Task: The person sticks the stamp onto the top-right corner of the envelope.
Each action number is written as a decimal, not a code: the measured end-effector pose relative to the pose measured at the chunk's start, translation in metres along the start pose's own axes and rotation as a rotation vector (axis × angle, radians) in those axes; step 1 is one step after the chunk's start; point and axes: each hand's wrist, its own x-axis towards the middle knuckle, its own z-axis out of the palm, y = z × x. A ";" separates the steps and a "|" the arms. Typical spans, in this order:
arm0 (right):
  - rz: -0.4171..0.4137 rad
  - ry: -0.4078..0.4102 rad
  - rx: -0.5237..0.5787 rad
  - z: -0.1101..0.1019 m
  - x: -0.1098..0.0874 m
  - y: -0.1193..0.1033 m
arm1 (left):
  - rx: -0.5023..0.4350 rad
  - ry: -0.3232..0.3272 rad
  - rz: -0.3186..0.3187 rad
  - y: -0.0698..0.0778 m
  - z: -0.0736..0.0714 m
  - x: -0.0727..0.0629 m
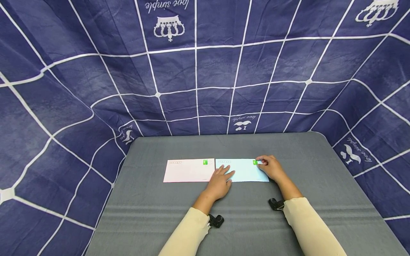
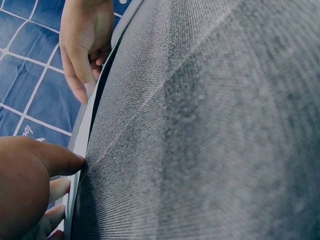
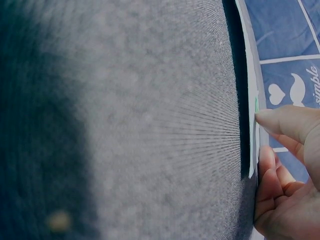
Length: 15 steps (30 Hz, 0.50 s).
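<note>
A pale blue envelope [image 1: 243, 174] lies flat on the grey cloth in the head view. My left hand [image 1: 219, 183] rests on its left part with the fingers spread. In the left wrist view the thumb [image 2: 65, 160] of that hand lies at the envelope's near edge. At the upper right corner is a small green stamp [image 1: 255, 162]. The thumb and index finger of my right hand [image 1: 271, 168] pinch at this stamp's right side. The right wrist view shows that thumb [image 3: 272, 120] beside a sliver of green; the stamp is mostly hidden there.
Left of the blue envelope lies a pink envelope [image 1: 185, 172] with its own green stamp [image 1: 205, 162]. Both are on a grey cloth-covered table [image 1: 153, 213]. A blue curtain [image 1: 176, 74] with white lines stands behind and at both sides.
</note>
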 end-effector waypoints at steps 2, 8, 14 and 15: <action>-0.003 0.001 0.002 0.000 0.000 0.000 | -0.002 -0.008 -0.006 0.000 0.000 0.000; 0.000 0.002 0.014 0.001 0.000 0.000 | -0.004 -0.022 -0.018 0.000 -0.001 0.001; -0.001 0.005 0.018 0.001 0.000 0.000 | -0.012 -0.030 -0.021 0.001 -0.002 0.001; -0.002 0.006 0.019 0.001 -0.001 0.001 | -0.015 -0.030 -0.022 0.000 -0.002 0.001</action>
